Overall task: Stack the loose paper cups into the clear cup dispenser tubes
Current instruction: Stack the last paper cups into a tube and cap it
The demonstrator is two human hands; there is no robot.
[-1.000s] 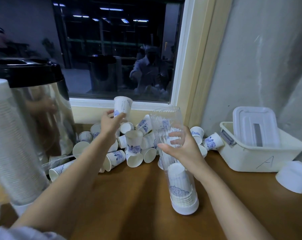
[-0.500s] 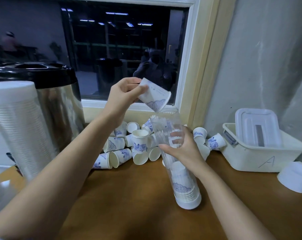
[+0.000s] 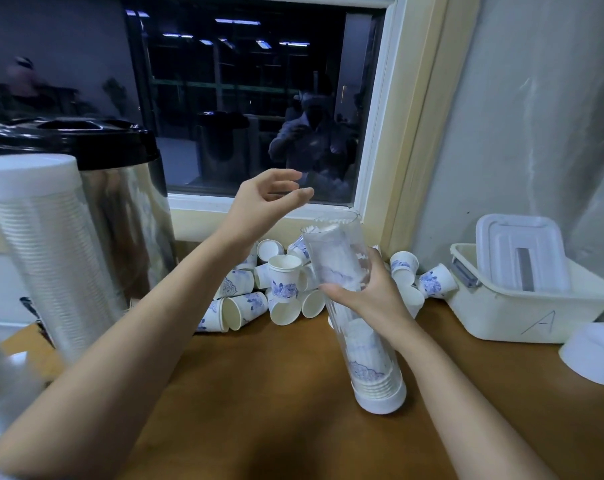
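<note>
Legible markings — one only: a handwritten letter "A" on the front wall of the white plastic bin point(image 3: 501, 320). Cup prints are floral — no lettering.

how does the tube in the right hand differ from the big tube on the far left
Fill: the held tube has only a short stack of cups at its bottom and one blurred cup higher up; the far-left tube is packed along all its visible length.
Top: the held tube is open, the far-left tube wears a white cap.
Handling: the right hand grips the held tube; no hand touches the far-left tube.
Both are clear plastic.
</note>
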